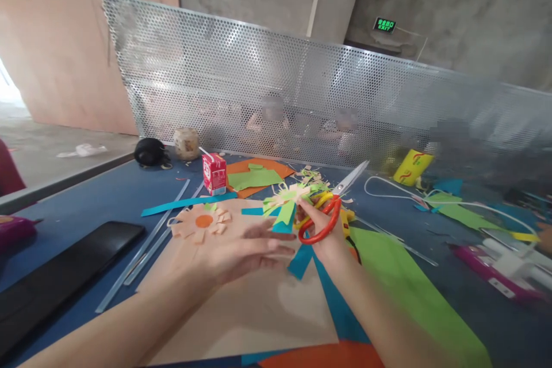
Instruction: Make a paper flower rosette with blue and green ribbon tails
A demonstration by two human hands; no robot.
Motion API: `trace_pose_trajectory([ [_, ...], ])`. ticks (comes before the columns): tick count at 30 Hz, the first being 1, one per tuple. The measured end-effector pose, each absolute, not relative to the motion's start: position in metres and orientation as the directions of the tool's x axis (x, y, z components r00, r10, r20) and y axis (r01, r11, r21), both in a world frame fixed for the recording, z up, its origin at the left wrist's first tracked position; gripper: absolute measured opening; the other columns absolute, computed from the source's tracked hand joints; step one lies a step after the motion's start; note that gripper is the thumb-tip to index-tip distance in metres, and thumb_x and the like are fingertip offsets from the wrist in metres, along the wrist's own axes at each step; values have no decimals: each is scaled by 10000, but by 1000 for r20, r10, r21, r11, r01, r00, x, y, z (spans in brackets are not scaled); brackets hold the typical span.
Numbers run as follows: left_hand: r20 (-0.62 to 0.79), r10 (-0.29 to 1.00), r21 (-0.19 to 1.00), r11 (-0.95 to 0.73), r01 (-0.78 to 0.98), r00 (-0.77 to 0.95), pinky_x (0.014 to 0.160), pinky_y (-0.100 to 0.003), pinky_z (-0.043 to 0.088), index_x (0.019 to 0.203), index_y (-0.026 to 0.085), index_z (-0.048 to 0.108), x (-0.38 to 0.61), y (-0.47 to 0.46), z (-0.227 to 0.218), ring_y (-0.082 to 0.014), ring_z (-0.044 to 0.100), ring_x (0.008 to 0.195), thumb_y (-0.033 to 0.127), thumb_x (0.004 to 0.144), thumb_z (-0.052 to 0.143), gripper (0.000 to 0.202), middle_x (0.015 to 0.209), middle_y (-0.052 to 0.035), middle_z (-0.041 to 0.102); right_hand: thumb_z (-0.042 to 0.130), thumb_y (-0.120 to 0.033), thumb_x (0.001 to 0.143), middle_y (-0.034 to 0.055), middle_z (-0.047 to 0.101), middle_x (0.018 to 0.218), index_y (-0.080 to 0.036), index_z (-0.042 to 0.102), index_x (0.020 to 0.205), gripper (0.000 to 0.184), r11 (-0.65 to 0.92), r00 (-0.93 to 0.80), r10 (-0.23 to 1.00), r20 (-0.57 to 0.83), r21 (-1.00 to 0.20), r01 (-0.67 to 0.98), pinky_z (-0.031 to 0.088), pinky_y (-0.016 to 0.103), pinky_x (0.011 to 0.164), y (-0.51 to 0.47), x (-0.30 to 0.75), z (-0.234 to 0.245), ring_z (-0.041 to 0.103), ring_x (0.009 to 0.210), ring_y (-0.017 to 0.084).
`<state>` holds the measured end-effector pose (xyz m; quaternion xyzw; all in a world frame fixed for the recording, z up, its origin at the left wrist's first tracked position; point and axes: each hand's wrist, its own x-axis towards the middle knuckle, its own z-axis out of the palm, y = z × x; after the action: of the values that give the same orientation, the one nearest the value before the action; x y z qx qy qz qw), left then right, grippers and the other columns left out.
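My right hand [322,224] has the scissors [319,232] hooked in it, their red and yellow handles around the fingers and the blades pointing up and away. Its fingertips also pinch a fringed green and cream flower piece [282,201] with blue strips. Beside it, my left hand [254,250] is slightly blurred, fingers stretched out and apart, with nothing visible in them. Both hands are above a cream sheet [241,316]. On that sheet's far left lies a cream flower [202,221] with an orange centre. A loose blue strip [301,261] shows between my hands.
A red drink box [214,174] with a straw stands behind the sheet. At left are a black phone [64,276] and clear glue sticks [142,253]. Green sheet [401,293] lies right, near a purple glue gun [491,270] and white cable [444,201]. A perforated metal screen [241,69] borders the back.
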<state>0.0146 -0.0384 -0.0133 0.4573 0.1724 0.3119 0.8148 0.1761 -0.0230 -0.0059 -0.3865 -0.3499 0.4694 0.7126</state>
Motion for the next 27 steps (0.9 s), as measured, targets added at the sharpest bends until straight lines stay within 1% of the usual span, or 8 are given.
trace_pose_trajectory([
  [3, -31, 640, 862, 406, -303, 768, 752, -322, 413, 1035, 142, 595, 18, -37, -20, -223, 550, 966, 397, 742, 594, 388, 1171, -149, 558, 761, -240, 528, -35, 585, 592, -160, 553, 682, 272, 269, 287, 946, 151, -860, -433, 439, 197, 437, -28, 177, 1, 535, 478, 91],
  [6, 48, 662, 817, 405, -411, 748, 744, -286, 393, 1034, 191, 602, 17, -33, -16, -196, 538, 940, 474, 711, 584, 429, 1145, -99, 578, 756, -224, 536, -31, 590, 590, -164, 566, 693, 254, 248, 244, 958, 152, -868, -431, 439, 219, 429, -32, 176, 4, 528, 458, 103],
  [8, 102, 661, 772, 419, -478, 743, 776, -316, 389, 1105, 199, 566, 16, -32, -12, -223, 535, 953, 564, 670, 563, 568, 1122, -98, 588, 746, -233, 555, -19, 606, 621, -167, 589, 723, 239, 236, 219, 963, 159, -891, -389, 462, 245, 453, -33, 175, 5, 555, 488, 127],
  [10, 126, 674, 745, 420, -518, 728, 813, -353, 384, 1132, 183, 551, 16, -33, -8, -261, 519, 1009, 616, 680, 502, 627, 1108, -108, 594, 748, -243, 556, -6, 628, 686, -173, 603, 747, 249, 244, 216, 960, 177, -908, -341, 492, 267, 516, -33, 174, 4, 593, 566, 154],
  [15, 144, 736, 764, 343, -547, 662, 772, -343, 434, 1110, 238, 566, 13, -34, -7, -252, 538, 1023, 398, 748, 549, 397, 1109, -63, 607, 749, -277, 530, 20, 637, 730, -165, 592, 733, 280, 268, 162, 958, 237, -939, -214, 499, 287, 558, -31, 174, 5, 610, 620, 176],
  [20, 69, 840, 914, 163, -371, 539, 708, -340, 492, 1105, 235, 556, 13, -37, -2, -237, 585, 953, 221, 745, 611, 365, 1128, -73, 604, 704, -265, 559, -11, 610, 611, -188, 507, 646, 229, 258, 134, 958, 255, -966, -8, 488, 264, 492, -40, 172, 16, 586, 515, 142],
  [24, 37, 903, 947, 105, -304, 427, 669, -357, 525, 1016, 192, 589, 16, -37, 2, -227, 630, 832, 193, 663, 692, 367, 1028, -78, 649, 705, -192, 534, -38, 598, 601, -214, 452, 622, 269, 275, 138, 949, 284, -958, 79, 489, 258, 479, -48, 168, 22, 580, 483, 131],
  [27, 41, 925, 949, 82, -303, 379, 647, -333, 531, 960, 168, 607, 16, -36, 4, -213, 637, 802, 184, 634, 711, 343, 974, -78, 667, 684, -187, 577, -31, 598, 625, -220, 424, 621, 266, 280, 173, 940, 294, -955, 100, 490, 263, 476, -49, 169, 19, 573, 459, 123],
])
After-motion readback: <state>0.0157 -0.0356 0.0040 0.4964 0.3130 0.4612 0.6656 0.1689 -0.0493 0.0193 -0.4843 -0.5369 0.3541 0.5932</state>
